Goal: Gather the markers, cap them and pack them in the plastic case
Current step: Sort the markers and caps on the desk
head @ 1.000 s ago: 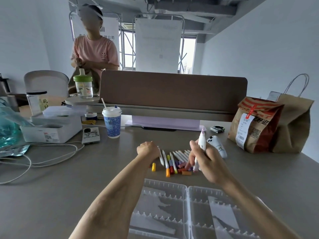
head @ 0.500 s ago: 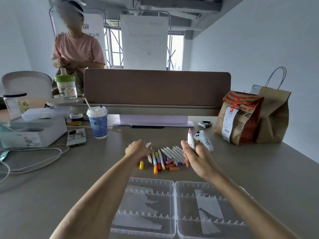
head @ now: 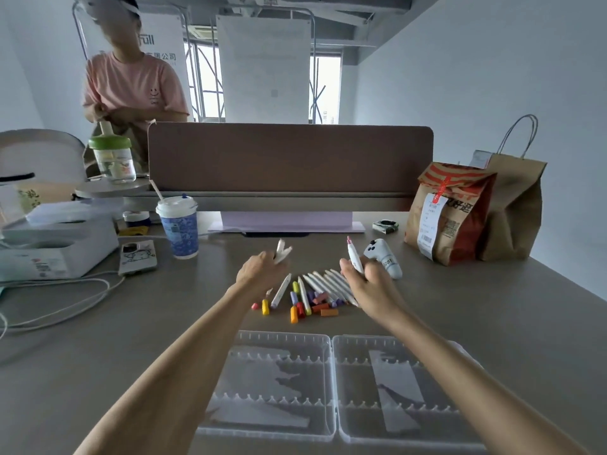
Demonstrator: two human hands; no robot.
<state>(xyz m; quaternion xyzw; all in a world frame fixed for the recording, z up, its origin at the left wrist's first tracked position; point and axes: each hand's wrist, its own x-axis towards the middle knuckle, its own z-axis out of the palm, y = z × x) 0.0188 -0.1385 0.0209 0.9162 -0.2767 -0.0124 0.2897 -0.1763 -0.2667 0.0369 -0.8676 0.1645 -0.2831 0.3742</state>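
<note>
**Hidden or unclear.** The left hand (head: 259,270) is seen from the back with its fingers curled out of sight. It grips two white markers (head: 282,252) whose lower ends are buried in the fist. Their tips splay in a V above the knuckles, and whether they are capped cannot be told. The right hand (head: 364,280) covers the right end of the marker row (head: 323,284). Both forearms cross the plastic case (head: 282,343) at its outer corners.

**Plastic case.** Clear and hinged, it lies open flat in two halves with scalloped ridges. Pale paper inserts show inside it.

**Marker row.** White barrels are fanned on the table just beyond the case, between the hands.

**Loose caps** (head: 323,308). Orange, red, yellow and purple caps are scattered between the row and the case.

**Pink-tipped marker** (head: 354,257). White and uncapped, it is held upright in the curled right hand, beyond the case's right half.

**White controller** (head: 384,261). It lies beyond the case, just behind the right hand.
</note>
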